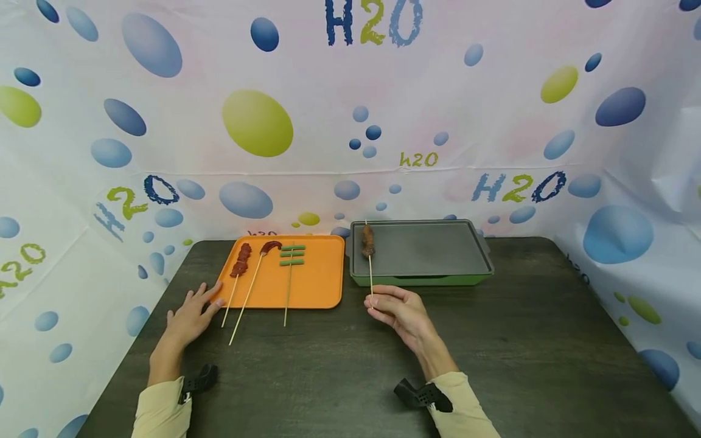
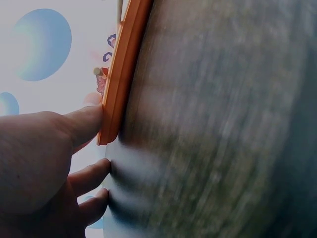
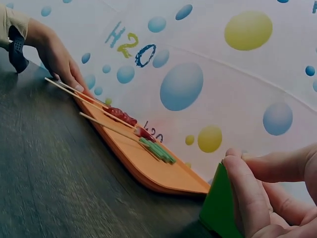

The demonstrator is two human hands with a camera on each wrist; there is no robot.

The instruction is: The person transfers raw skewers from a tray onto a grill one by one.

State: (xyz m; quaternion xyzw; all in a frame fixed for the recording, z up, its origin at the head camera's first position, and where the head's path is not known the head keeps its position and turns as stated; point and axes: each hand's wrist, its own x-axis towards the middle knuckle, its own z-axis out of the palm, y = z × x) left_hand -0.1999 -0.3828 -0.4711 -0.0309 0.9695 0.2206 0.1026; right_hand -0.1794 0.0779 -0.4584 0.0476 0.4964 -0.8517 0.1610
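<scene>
My right hand [image 1: 404,315] pinches the bare lower end of a bamboo skewer with brown meat [image 1: 368,242] between thumb and fingers. The meat lies over the left end of the grey griddle plate [image 1: 429,249], its stick crossing the front rim toward me. My left hand [image 1: 187,321] has its fingers spread at the front left corner of an orange tray [image 1: 323,283]. Its thumb [image 2: 86,121] touches the tray's edge. On the tray are a skewer of red meat pieces [image 1: 241,260], one with a dark red curled piece [image 1: 270,247], and one with green pieces [image 1: 292,254].
The griddle's green base [image 1: 421,280] stands just right of the tray. All three tray skewers' sticks overhang its front edge. A dark wood-look table [image 1: 306,389] lies beneath everything. Behind and at the sides hangs a white sheet [image 1: 328,91] with coloured ovals.
</scene>
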